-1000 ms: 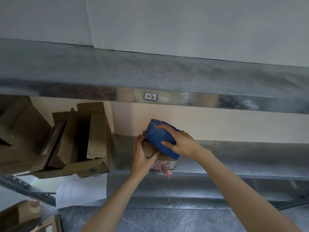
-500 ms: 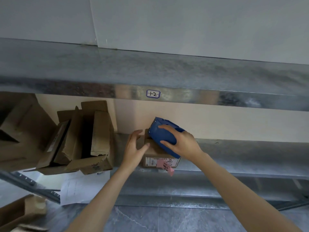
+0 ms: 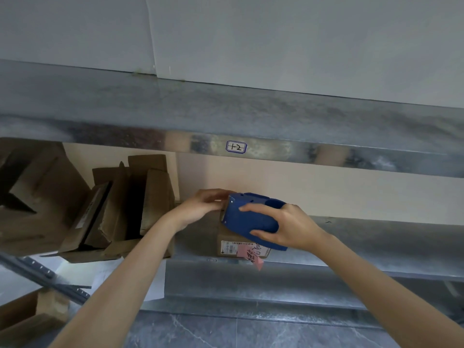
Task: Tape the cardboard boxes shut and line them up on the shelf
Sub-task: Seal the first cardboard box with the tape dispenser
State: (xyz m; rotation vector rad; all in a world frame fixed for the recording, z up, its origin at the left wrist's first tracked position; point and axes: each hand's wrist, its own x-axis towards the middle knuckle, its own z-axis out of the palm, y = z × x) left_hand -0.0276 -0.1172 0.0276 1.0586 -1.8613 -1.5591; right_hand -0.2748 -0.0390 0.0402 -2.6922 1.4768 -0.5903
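Cardboard box (image 3: 228,241) sits on shelf (image 3: 376,234), open boxes (image 3: 130,209) at its 9 o'clock. Left hand (image 3: 200,207) has left box's side, now on top at 9 o'clock of tape dispenser (image 3: 251,218); grip unclear. Right hand (image 3: 288,227) clasps dispenser. Taping likely starting.

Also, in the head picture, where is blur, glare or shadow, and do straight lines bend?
Head view: the left hand is slightly blurred, the right hand on the blue tape dispenser sharper; the upper shelf edge carries patchy reflections and bows from the wide lens; the open boxes at left sit in deep shadow.
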